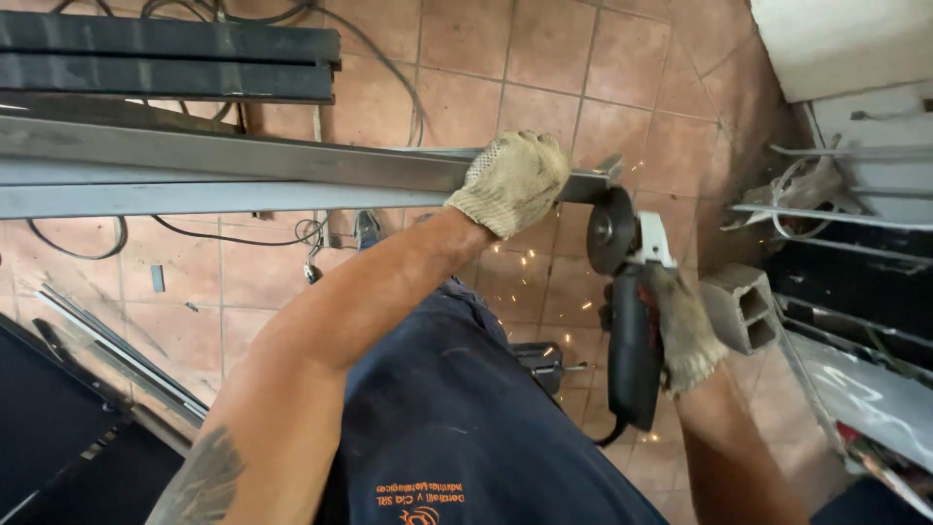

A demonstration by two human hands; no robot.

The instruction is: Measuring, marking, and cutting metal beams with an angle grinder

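The steel bar runs across the view, above the tiled floor. The left hand grips the bar near its right end. Just right of that end and below it sits the angle grinder, held by the right hand. A hollow block lies right of the grinder; cables lie on the floor behind the bar.

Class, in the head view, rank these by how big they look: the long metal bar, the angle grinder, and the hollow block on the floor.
1. Metal bar
2. Angle grinder
3. Hollow block, though it lies farther from the camera, so its true size is unsure.
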